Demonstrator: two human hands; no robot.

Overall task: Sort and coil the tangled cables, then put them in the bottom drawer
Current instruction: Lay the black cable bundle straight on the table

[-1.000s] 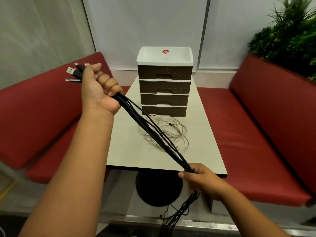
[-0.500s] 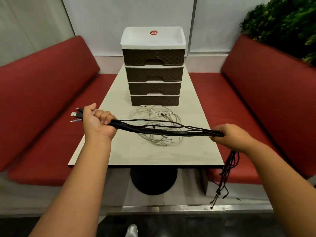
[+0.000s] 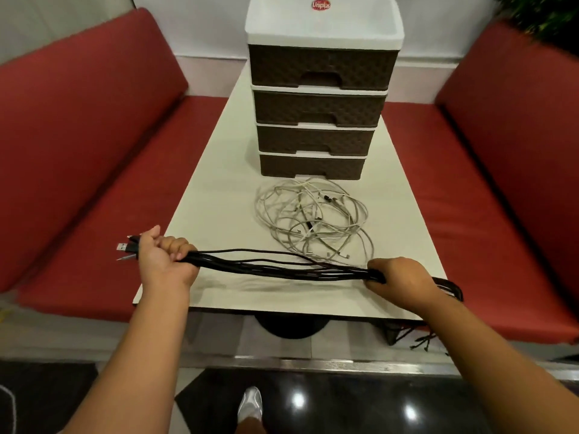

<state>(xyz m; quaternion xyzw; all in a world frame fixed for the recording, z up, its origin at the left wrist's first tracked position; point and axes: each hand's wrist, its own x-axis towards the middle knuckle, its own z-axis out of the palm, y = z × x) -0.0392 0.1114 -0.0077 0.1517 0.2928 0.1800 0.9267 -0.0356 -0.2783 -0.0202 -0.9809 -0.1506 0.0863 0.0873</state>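
Note:
A bundle of black cables (image 3: 279,267) stretches level above the near end of the table. My left hand (image 3: 163,261) grips its left end, with USB plugs sticking out past my fist. My right hand (image 3: 398,278) grips the bundle farther along; the loose ends hang off the table's right edge. A tangle of white cables (image 3: 313,217) lies on the table in front of the brown drawer unit (image 3: 319,98). All its drawers look closed, including the bottom drawer (image 3: 313,166).
The cream table (image 3: 213,195) is narrow, with red bench seats on the left (image 3: 94,170) and the right (image 3: 488,189). A green plant (image 3: 545,14) fills the top right corner. My foot (image 3: 249,405) stands on the dark floor below.
Both hands lowered the black bundle from a steep slant to level above the table. My right hand swung from below the table edge up to the right, then closer in. The view tilted down.

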